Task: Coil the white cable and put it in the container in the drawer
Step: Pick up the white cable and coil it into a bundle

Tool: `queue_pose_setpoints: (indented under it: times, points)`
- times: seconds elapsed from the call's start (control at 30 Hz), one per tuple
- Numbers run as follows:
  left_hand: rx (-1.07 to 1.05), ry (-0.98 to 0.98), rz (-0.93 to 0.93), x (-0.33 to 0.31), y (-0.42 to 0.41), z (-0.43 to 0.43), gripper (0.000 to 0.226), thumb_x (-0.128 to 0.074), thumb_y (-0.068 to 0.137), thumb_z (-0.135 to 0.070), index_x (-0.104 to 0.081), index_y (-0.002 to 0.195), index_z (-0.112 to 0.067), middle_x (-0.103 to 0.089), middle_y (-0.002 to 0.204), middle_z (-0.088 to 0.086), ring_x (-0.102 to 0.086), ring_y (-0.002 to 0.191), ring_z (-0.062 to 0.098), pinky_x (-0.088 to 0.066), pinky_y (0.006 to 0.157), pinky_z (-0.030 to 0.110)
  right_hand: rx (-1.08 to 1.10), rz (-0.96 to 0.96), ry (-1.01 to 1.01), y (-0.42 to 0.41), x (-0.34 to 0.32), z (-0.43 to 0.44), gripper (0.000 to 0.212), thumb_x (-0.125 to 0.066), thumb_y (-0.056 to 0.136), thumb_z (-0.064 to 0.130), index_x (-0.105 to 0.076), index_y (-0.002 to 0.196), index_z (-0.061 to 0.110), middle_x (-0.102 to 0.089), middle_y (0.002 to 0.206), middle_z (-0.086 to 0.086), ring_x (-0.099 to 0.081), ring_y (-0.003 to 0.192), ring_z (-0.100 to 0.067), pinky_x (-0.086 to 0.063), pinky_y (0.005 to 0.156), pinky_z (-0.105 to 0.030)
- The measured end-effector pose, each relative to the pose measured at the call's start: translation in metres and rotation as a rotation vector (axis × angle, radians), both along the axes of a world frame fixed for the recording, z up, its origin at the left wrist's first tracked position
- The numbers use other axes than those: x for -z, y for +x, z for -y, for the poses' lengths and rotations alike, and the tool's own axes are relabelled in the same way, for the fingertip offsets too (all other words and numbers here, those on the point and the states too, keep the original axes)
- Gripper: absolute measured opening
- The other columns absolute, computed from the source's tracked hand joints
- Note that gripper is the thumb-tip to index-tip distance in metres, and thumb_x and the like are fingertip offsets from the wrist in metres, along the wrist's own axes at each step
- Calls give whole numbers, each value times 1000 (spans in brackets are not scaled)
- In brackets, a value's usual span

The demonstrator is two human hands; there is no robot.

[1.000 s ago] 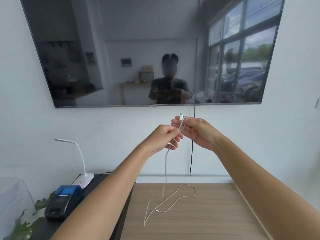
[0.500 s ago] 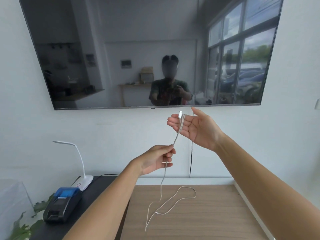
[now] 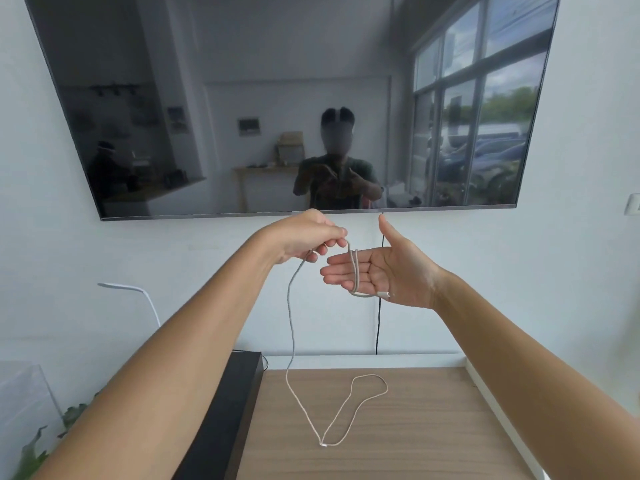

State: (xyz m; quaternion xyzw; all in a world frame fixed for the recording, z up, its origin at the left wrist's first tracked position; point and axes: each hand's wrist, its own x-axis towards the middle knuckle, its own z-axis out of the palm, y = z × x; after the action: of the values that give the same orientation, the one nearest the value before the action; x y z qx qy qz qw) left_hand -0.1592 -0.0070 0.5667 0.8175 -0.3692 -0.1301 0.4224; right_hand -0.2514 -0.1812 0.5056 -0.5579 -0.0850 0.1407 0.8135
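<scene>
The white cable (image 3: 291,327) hangs from my raised hands down to the wooden top (image 3: 415,427), where its far end lies in a loose loop with a plug. My left hand (image 3: 308,239) pinches the cable between thumb and fingers just left of the right hand. My right hand (image 3: 384,271) is held flat, palm up, fingers spread, with two turns of the cable wrapped around the fingers and one plug end lying at the heel of the palm. No drawer or container is in view.
A large dark TV (image 3: 291,98) hangs on the white wall straight ahead, a black cord (image 3: 379,323) dropping below it. A black surface (image 3: 221,420) adjoins the wooden top on the left, with a white desk lamp (image 3: 138,296) and plant leaves (image 3: 34,452) beyond.
My left hand rose from below back up beside the right hand, laying another turn of cable over the right fingers. The plug end swung from above the fingers to the palm's heel. The view tilted, hiding the blue device.
</scene>
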Motion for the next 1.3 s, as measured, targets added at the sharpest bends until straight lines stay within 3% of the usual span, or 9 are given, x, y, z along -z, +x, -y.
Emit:
queue_pose_setpoints:
  times: [0.13,0.3,0.47,0.53,0.63,0.8,0.97,1.17,1.3]
  points:
    - [-14,-72,45,7,-17,5,23,-55,97,-25,-72,89,-12,-56,74,-4,-54,60,9,-47,51,19,98,-1,5,-1,1,1,105,-25,91,80,-51,138,-11,-62,136,-29,-63,126,-37,-54,102,-37]
    - [54,-149,170,42,-37,8,25,-46,96,-11,-67,84,-14,-64,71,-4,-62,56,5,-51,54,22,229,92,4,2,3,7,80,-31,101,64,-65,121,-6,-75,101,-16,-75,91,-24,-61,85,-31]
    - [82,-216,241,90,-45,1,22,-44,101,-14,-63,91,-9,-68,80,0,-62,61,13,-55,59,32,248,127,25,3,3,15,77,-33,103,60,-54,136,-6,-66,133,-23,-66,123,-30,-56,99,-34]
    - [106,-213,234,105,-45,1,22,-45,103,-20,-62,95,-10,-71,91,-6,-65,66,9,-54,59,26,230,108,40,3,6,15,79,-33,102,62,-55,135,-6,-64,135,-24,-63,127,-32,-51,108,-39]
    - [84,-254,245,115,-40,3,21,-47,104,-24,-67,102,-16,-70,84,-3,-62,63,0,-49,59,18,220,103,77,3,10,14,79,-33,102,62,-54,138,-5,-64,137,-23,-62,129,-32,-46,110,-40]
    - [136,-510,2,123,-42,9,23,-51,103,-17,-71,114,-16,-74,112,-1,-65,75,13,-53,58,28,167,152,251,-2,11,12,68,-48,100,44,-44,142,-10,-57,142,-28,-56,134,-36,-42,114,-42]
    - [192,-632,-176,123,-44,11,23,-54,102,-25,-74,113,-24,-71,124,-4,-62,75,12,-50,58,25,131,240,116,-4,13,15,67,-39,81,3,-34,147,-9,-52,148,-26,-49,140,-34,-35,118,-46]
    - [226,-717,-317,127,-46,15,26,-54,101,-26,-73,114,-13,-71,124,4,-62,72,13,-48,58,23,132,290,3,-5,13,18,63,-42,85,-6,-35,148,-8,-49,152,-22,-46,143,-31,-33,119,-46]
    - [245,-706,-305,129,-48,15,27,-53,102,-24,-72,116,-12,-71,126,2,-61,72,13,-48,58,23,85,310,-46,-5,14,23,48,-43,101,-5,-37,149,-5,-48,153,-20,-46,143,-31,-38,118,-43]
